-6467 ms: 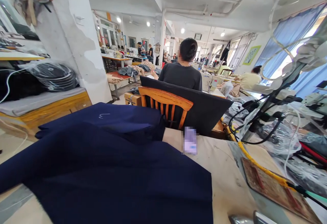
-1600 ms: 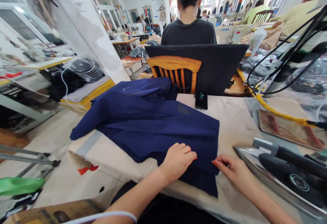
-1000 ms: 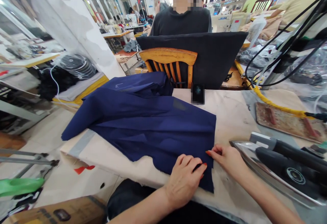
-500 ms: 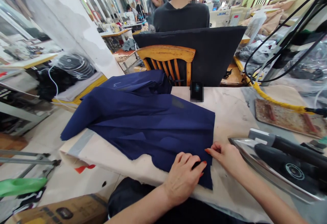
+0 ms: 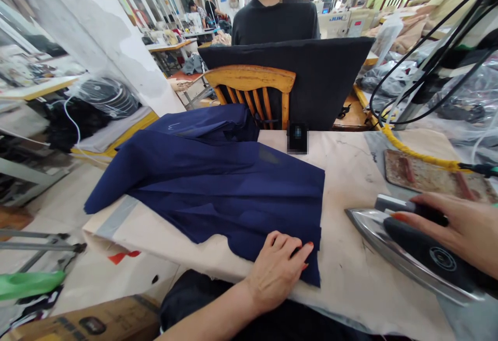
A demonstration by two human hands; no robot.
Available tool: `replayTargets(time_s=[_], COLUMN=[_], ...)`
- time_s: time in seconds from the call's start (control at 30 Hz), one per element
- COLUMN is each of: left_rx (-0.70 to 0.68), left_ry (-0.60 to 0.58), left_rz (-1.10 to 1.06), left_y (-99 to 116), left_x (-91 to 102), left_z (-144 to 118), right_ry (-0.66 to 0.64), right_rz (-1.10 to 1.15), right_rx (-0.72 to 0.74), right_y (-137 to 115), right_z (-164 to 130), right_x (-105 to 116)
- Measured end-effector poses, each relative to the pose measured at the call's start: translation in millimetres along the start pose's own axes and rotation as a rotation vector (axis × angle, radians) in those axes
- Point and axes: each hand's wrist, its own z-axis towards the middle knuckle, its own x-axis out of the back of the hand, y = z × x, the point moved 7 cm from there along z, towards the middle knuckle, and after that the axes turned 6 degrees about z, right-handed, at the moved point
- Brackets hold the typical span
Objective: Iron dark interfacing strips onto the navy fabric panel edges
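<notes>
Navy cloth: the navy garment (image 5: 218, 180) lies spread over the left and middle of the desk (image 5: 350, 175), one corner hanging off the left edge, a bunched fold at the far side near the chair
Cloth surface: matte, thin woven fabric, soft creases running across it; the right edge is straight and layered, the near edge is uneven; a small chalk-like white mark sits on the far fold
Left hand: the left hand (image 5: 278, 268) lies palm down on the near right corner of the garment, fingers slightly spread and curled, pressing the cloth flat against the desk; red-painted nails
Desk cover: pale beige padded cloth, stained and scuffed, with a grey strip at the left end
Phone: a dark phone (image 5: 298, 138) lies flat at the far edge of the desk, just beyond the garment
Chair: a wooden chair (image 5: 252, 89) with spindles stands behind the desk, a black cloth panel (image 5: 327, 82) beside it
Iron: the iron (image 5: 412, 250) rests on the desk right of the garment, apart from it; pointed shiny metal soleplate, black glossy body and handle
Right hand: the right hand (image 5: 461, 232) is laid over the iron's handle, fingers curving around it
Iron rest: a flat, rust-stained rectangular iron rest (image 5: 431, 180) lies beyond the iron, a yellow braided cord (image 5: 412, 154) crossing its far edge
</notes>
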Motion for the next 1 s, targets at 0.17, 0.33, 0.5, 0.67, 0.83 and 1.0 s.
replayTargets(time_s=[0.17,0.33,0.5,0.67,0.83,1.0], left_rx=[0.0,0.016,0.012,0.015,0.026,0.01], left_ry=[-0.018,-0.007,-0.032,-0.028,0.004,0.007], left_rz=[0.008,0.008,-0.036,-0.037,-0.017,0.007], left_y=[0,0,0,0,0,1], left_x=[0.2,4.7,1.7,-0.6,3.0,4.3], left_z=[0,1,1,0,-2,-2], right_ry=[-0.046,0.082,-0.4,-0.637,-0.725,-0.716], right_rz=[-0.281,0.094,0.369,0.474,0.546,0.501], right_rx=[0.123,0.311,-0.073,-0.189,-0.254,-0.266], right_y=[-32,-118,-121,-109,-106,-106], right_z=[-2,-15,-14,-18,-29,-30], right_x=[-9,-26,-132,-175,-175,-180])
